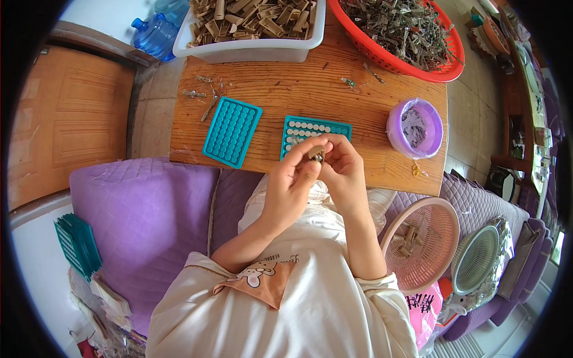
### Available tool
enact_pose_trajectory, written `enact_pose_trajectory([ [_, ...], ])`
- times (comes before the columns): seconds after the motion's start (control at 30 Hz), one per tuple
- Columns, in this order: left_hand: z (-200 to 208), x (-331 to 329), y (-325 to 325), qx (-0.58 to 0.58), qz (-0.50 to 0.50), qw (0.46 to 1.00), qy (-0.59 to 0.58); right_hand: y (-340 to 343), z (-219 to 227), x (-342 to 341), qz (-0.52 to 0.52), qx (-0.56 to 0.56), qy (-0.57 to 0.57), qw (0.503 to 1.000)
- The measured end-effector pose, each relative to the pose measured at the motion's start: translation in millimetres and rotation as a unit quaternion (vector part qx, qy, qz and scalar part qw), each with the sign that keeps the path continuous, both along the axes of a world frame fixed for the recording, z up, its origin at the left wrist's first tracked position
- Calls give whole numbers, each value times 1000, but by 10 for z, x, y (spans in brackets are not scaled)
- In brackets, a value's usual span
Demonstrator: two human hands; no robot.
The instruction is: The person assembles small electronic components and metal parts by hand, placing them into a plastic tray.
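Observation:
Both hands meet over the near edge of the wooden table. My left hand (291, 185) and my right hand (344, 173) pinch a small tan plastic casing (316, 151) between thumbs and fingertips. Something small and shiny shows at its lower end, too small to name. Just behind the fingers lies a teal tray (347, 136) with rows of round pockets, partly filled with white discs (308, 126); the hands hide its lower part. A second teal tray (233, 132), without white discs, lies to the left.
At the back stand a white bin (256, 55) of tan casings and a red basket (382, 62) heaped with small wired parts. A purple bucket (391, 128) is at the table's right. Loose parts (194, 94) lie about. A pink basket (391, 271) sits beside me.

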State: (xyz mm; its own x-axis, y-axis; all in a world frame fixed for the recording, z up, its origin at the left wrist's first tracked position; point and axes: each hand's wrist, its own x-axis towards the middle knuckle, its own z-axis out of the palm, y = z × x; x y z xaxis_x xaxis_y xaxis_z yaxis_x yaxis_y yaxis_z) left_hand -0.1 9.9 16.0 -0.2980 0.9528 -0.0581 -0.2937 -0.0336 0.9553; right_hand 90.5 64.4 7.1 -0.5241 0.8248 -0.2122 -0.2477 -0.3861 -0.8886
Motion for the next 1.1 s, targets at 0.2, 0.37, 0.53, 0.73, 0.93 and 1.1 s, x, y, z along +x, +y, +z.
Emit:
enact_pose_trajectory([
  [0.2, -109, -96, -45, -25, 6, 999, -32, 235, -32, 54, 125, 122, -124, 977],
  [0.37, -190, -432, -20, -52, 91, 982, -159, 571, -197, 235, 77, 177, -242, 951],
  [0.53, -292, -551, -69, -92, 75, 975, -187, 515, -418, 248, 45, 343, -391, 853],
  [0.73, -339, -470, -101, -118, 12, 966, -228, 396, -560, 145, 14, 416, -416, 809],
  [0.93, -328, -444, -105, -142, -38, 958, -248, 415, -568, 141, 34, 410, -419, 809],
  [1.1, -315, -432, -105, -142, -46, 961, -233, 420, -554, 161, 48, 393, -423, 815],
])
